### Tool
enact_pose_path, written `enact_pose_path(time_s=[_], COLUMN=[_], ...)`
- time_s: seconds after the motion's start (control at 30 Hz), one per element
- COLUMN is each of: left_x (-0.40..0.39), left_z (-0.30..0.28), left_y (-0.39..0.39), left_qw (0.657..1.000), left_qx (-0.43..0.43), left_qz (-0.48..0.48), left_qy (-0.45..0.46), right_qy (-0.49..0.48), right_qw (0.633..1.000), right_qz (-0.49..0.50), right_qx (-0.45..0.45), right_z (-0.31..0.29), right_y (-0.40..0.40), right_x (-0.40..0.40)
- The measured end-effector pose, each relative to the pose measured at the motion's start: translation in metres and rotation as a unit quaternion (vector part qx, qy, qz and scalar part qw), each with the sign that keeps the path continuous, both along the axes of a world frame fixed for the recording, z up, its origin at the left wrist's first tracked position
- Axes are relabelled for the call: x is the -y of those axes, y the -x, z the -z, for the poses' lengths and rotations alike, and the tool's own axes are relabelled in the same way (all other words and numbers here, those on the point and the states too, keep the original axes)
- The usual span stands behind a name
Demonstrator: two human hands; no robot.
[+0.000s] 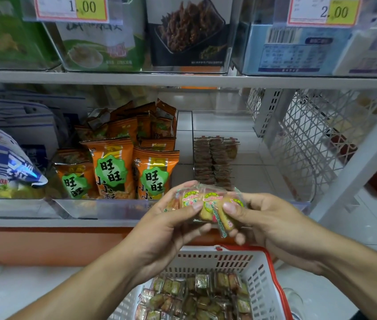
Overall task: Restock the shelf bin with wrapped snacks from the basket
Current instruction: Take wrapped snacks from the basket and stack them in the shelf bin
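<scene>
Both hands hold a small bunch of clear-wrapped snacks with yellow-green round labels, just in front of the lower shelf edge. My left hand grips the bunch from the left, thumb on top. My right hand pinches its right side. Right behind them stands the clear shelf bin, holding neat rows of the same kind of wrapped snacks at its left side. Below my hands sits the white basket with a red rim, filled with several loose wrapped snacks.
Orange snack bags fill the bin to the left, with blue-white bags further left. A white lattice rack stands at the right. The upper shelf carries boxed goods and price tags. White floor tiles lie around the basket.
</scene>
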State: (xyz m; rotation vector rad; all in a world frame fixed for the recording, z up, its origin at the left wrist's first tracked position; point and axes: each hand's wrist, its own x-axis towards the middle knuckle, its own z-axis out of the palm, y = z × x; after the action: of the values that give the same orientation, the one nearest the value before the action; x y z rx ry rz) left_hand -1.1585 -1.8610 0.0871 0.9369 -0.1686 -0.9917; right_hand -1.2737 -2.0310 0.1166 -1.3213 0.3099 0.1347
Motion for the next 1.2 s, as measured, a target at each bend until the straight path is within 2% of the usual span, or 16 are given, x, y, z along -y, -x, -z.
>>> enact_pose_path(time_s=[0.07,0.17,0.23,0.33,0.53,0.67,0.8,1.0,1.13,1.2], left_x=[0.000,-0.001,-0.003,-0.005,-0.002,0.001,0.002,0.005,0.004,0.005], left_z=[-0.002,-0.005,-0.006,-0.005,-0.002,0.000,0.001,-0.004,-0.010,-0.011], left_y=[0.000,-0.001,-0.003,-0.007,0.000,0.005,0.006,0.009,0.007,0.007], left_qw=[1.000,0.999,0.998,0.998,0.995,0.988,0.984,0.989,0.990,0.987], left_qx=[0.012,0.016,-0.002,-0.027,0.042,0.084,0.104,0.033,-0.093,-0.130], left_qz=[0.008,0.038,0.054,0.062,0.040,0.028,0.024,0.020,0.048,0.035], left_qy=[-0.013,-0.024,-0.019,-0.017,-0.084,-0.125,-0.143,-0.141,-0.094,-0.083], right_qy=[0.004,0.055,0.111,0.122,0.140,0.114,0.145,0.243,0.275,0.278], right_qw=[0.999,0.998,0.993,0.992,0.990,0.992,0.987,0.969,0.955,0.952], right_qz=[-0.036,-0.018,-0.028,-0.013,-0.003,-0.044,-0.072,-0.050,-0.066,-0.064], right_qx=[-0.004,-0.009,0.006,0.009,0.007,-0.006,-0.024,0.019,0.085,0.112], right_z=[-0.003,-0.004,-0.005,-0.005,-0.001,0.002,0.004,0.002,0.004,0.006], right_y=[0.002,0.004,0.004,0.002,0.001,0.001,0.001,-0.002,-0.003,-0.004], right_x=[0.004,0.009,0.011,0.014,0.020,0.014,0.008,0.008,0.003,0.001])
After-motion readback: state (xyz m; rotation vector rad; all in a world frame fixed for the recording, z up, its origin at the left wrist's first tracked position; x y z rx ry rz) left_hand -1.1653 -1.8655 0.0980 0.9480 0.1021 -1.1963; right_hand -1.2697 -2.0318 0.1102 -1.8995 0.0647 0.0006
